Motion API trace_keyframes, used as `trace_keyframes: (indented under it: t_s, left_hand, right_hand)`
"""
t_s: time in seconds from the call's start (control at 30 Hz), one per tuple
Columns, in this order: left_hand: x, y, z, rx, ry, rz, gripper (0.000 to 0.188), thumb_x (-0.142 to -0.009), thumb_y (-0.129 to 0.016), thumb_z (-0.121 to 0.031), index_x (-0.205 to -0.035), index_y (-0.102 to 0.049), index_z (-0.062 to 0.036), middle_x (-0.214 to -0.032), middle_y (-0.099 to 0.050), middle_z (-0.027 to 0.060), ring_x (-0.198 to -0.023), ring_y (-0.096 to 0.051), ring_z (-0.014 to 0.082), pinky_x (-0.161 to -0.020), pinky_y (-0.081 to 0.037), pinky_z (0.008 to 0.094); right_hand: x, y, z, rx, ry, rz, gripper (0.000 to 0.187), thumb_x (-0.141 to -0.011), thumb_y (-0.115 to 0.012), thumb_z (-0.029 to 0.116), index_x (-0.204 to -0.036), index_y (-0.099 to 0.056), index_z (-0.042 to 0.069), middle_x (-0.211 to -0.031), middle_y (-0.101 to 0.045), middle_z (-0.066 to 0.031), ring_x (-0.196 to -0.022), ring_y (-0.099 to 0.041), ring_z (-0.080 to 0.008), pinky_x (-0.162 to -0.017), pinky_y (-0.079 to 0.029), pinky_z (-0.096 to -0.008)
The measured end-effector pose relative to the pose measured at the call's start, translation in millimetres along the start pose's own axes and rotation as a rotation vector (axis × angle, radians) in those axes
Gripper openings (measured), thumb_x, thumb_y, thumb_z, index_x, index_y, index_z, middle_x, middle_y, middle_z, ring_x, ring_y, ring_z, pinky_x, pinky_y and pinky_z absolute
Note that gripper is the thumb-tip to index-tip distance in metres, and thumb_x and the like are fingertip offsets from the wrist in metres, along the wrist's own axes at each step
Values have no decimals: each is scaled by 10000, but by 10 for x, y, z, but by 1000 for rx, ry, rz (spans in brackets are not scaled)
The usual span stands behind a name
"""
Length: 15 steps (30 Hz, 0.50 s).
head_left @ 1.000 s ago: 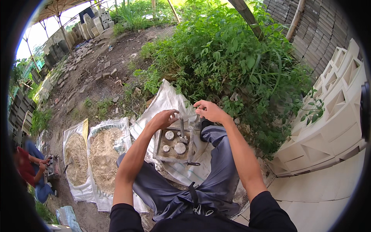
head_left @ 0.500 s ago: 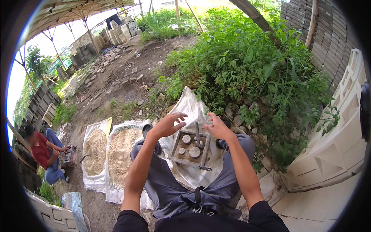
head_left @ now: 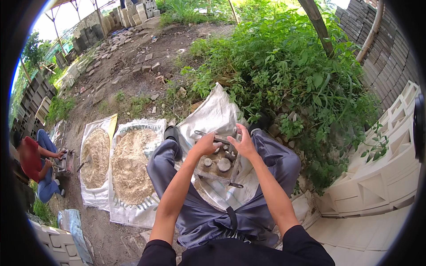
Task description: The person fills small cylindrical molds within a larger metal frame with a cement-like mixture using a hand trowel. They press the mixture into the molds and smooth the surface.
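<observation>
A square, grey mould frame lies on a white woven sack between my bent knees. Several round, stubby discs stand inside it, the largest a pale disc towards the near right. Metal loops stick out at the frame's far left and near right corners. My left hand is at the frame's far side, fingers bent round the edge. At the far right, my right hand has thumb and fingers closed about the same side. The fingers partly hide what they grip.
Left of my leg, two spread sacks carry heaps of sandy material. Further left, a person in a red shirt crouches over another frame. Green plants grow ahead and right. Pale moulded blocks are stacked at right.
Both hands have come down from above the frame onto its far side. The upright handle seen over the frame earlier no longer stands out. My view has tilted downward.
</observation>
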<state>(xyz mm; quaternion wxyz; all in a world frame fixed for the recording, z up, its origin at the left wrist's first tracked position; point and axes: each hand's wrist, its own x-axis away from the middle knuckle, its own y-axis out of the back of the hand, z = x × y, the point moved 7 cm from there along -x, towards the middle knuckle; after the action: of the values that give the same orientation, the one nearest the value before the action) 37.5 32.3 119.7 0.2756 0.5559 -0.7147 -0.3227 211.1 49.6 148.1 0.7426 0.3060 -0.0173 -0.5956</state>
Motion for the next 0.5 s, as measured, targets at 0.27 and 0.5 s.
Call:
trace_keyframes:
  t_s: [0.27, 0.5]
  left_hand:
    - [390, -938, 1202, -27, 858, -49, 774, -906, -516, -459, -1464, -265, 15, -1527, -262, 216, -1416, -243, 376, -1151, -184, 520]
    - [664, -1487, 1332, -426, 687, -450, 872, -910, -438, -544, -1493, -173, 47, -1583, -121, 192, -1473, -71, 326, -1187, -10, 479]
  right_hand:
    - [96, -439, -666, -440, -310, -130, 376, -944, -613, 224, -629, -550, 30, -536, -511, 4, -500, -440, -70, -470, -326, -287]
    - [105, -533, -303, -286, -192, -57, 444, -934, -571, 169, -551, -430, -5, -470, -321, -61, -448, -288, -96, -436, -245, -344]
